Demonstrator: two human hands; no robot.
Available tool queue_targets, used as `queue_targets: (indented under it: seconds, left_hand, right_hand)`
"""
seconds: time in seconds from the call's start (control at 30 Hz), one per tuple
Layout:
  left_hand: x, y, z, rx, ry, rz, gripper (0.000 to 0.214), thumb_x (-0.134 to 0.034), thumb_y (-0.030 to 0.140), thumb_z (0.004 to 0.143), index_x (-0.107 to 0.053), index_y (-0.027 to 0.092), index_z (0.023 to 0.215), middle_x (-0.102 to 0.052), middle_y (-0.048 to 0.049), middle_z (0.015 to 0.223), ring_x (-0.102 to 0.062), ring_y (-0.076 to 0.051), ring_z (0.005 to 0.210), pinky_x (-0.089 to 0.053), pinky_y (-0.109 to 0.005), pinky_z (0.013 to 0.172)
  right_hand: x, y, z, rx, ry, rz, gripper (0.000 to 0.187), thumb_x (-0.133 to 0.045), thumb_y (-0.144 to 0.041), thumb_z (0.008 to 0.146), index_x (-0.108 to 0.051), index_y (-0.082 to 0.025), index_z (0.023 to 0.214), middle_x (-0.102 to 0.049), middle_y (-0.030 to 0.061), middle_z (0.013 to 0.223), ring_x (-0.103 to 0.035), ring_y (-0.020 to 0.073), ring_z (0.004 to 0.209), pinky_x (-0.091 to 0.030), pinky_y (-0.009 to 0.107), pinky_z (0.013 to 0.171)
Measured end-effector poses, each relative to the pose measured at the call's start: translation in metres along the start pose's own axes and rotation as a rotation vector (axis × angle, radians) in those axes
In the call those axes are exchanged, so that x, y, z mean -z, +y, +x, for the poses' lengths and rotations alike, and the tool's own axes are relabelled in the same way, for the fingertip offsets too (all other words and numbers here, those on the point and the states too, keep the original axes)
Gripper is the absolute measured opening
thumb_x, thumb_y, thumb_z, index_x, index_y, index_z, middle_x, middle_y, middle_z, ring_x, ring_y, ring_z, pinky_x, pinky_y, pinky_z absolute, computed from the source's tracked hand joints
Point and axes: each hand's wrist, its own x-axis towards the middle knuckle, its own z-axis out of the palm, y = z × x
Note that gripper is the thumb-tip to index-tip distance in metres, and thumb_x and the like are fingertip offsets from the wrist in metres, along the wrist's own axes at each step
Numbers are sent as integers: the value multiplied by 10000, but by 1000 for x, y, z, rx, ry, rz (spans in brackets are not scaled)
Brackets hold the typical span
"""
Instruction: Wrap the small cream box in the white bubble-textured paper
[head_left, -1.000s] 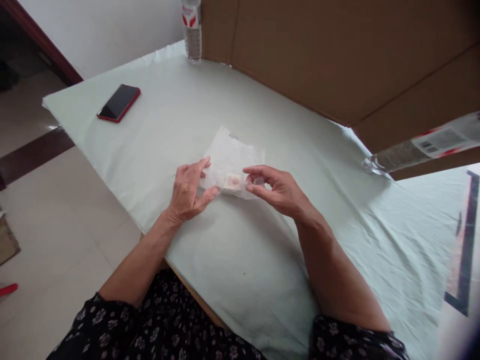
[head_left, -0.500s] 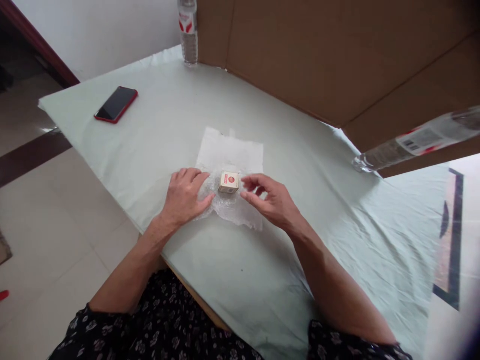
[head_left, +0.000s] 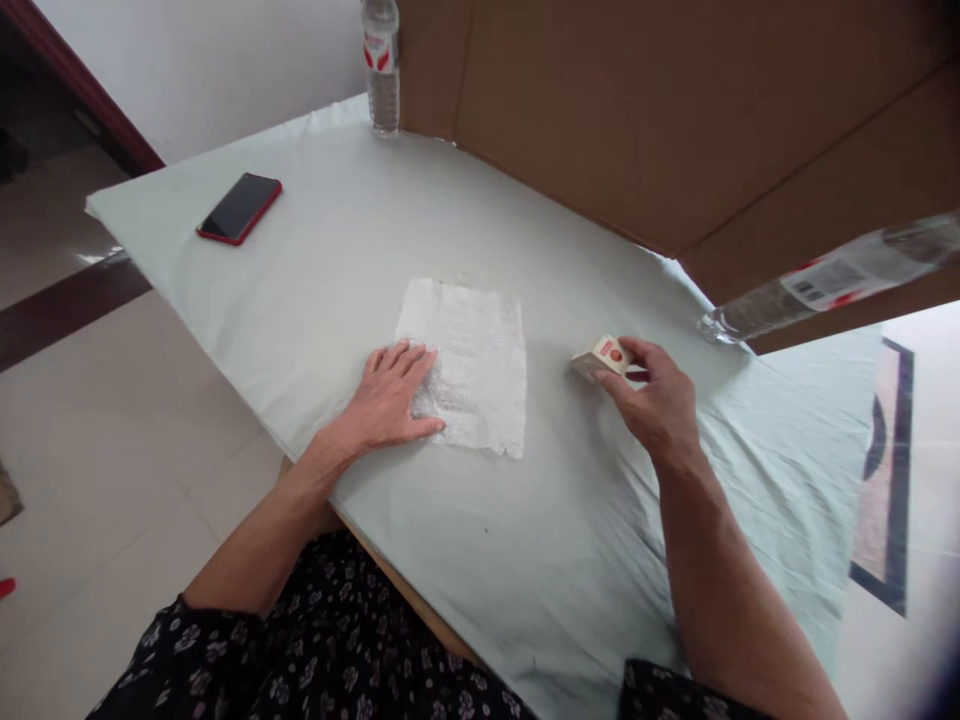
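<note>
A small cream-coloured box [head_left: 604, 354] with a red label is pinched between the thumb and fingers of my right hand [head_left: 656, 395]. It is tilted, to the right of a sheet of bubble wrap [head_left: 480, 370]. That sheet lies spread out on the cloth-covered table in front of me. My left hand [head_left: 390, 398] rests on the sheet's left side, fingers stretched out and spread, with the thumb near the lower left part.
A phone in a red case [head_left: 240, 208] lies at the table's far left. One plastic bottle [head_left: 383, 80] stands at the back beside a large cardboard sheet [head_left: 585, 110]; another bottle [head_left: 817, 285] leans at the right. A pale green cloth [head_left: 330, 230] covers the table.
My right hand has taken hold of the small box and carried it off the bubble wrap to the right. The sheet now lies flatter, with my left hand still on its left side.
</note>
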Motion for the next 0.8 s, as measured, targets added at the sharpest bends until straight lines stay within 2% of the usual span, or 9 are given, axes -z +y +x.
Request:
queue_targets:
  seconds: [0.1, 0.17, 0.23, 0.33, 0.4, 0.47, 0.67, 0.73, 0.8]
  left_hand:
    - [-3, -1, -1, 4, 10, -7, 927, -740, 528, 780, -371, 169, 1550, -429, -205, 1603, -290, -421, 1531, -185, -601, 1234]
    - [-5, -2, -1, 8, 14, 1, 944, -743, 544, 773, -369, 168, 1554, -426, -202, 1607, -290, -416, 1533, -174, -600, 1241]
    - [-5, -2, -1, 10, 19, 14, 961, -744, 564, 767, -373, 153, 1553, -418, -209, 1611, -287, -418, 1535, -162, -602, 1245]
    - [-6, -2, -1, 8, 32, 25, 961, -733, 597, 775, -384, 146, 1548, -414, -215, 1613, -286, -417, 1537, -154, -604, 1246]
    - [-7, -3, -1, 9, 28, 26, 959, -718, 622, 787, -377, 157, 1553, -401, -211, 1623, -279, -409, 1543, -146, -600, 1251]
    - [-6, -6, -3, 13, 0, 30, 973, -704, 646, 796, -356, 167, 1567, -364, -206, 1647, -257, -397, 1558, -129, -593, 1259]
    - [21, -21, -31, 79, -178, 83, 1039, -652, 736, 795, -307, 180, 1602, -257, -172, 1701, -161, -410, 1587, -83, -612, 1269]
    - [35, -13, -36, 113, -206, 92, 950, -603, 729, 838, -361, 186, 1578, -309, -174, 1682, -219, -412, 1570, -150, -616, 1255]
    - [45, 4, -30, 155, -128, 114, 766, -530, 651, 919, -446, 180, 1517, -458, -174, 1596, -322, -404, 1528, -210, -629, 1232]
  right_hand:
    - [8, 15, -6, -10, 50, -112, 528, -729, -357, 768, -636, -185, 1259, -639, 253, 1336, -597, 431, 1245, -448, 651, 1052]
    - [3, 1, -15, 118, 175, -138, 530, -715, -359, 814, -620, -165, 1297, -572, 283, 1421, -501, 438, 1372, -372, 638, 1144]
    - [-9, -28, -24, 276, 215, -112, 448, -639, -380, 909, -608, -214, 1325, -569, 227, 1449, -506, 375, 1385, -370, 585, 1174]
    - [-42, -74, -31, 525, -60, -113, 427, -567, -433, 957, -605, -227, 1329, -603, 167, 1442, -558, 335, 1341, -440, 558, 1118]
    - [-66, -93, -31, 579, -294, -187, 541, -567, -480, 953, -551, -203, 1418, -525, 170, 1542, -494, 341, 1416, -412, 541, 1143]
    - [-85, -98, -29, 562, -413, -256, 715, -593, -573, 924, -490, -138, 1482, -478, 205, 1579, -429, 367, 1469, -377, 539, 1174]
    - [-96, -79, -31, 540, -458, -369, 929, -420, -758, 933, -403, -55, 1542, -361, 225, 1649, -324, 370, 1537, -279, 534, 1241]
    - [-95, -76, -33, 547, -453, -379, 948, -374, -784, 932, -401, -63, 1547, -361, 214, 1652, -325, 362, 1538, -279, 523, 1244]
    - [-95, -77, -33, 553, -448, -387, 949, -365, -790, 930, -405, -72, 1548, -366, 208, 1652, -329, 361, 1537, -278, 517, 1245]
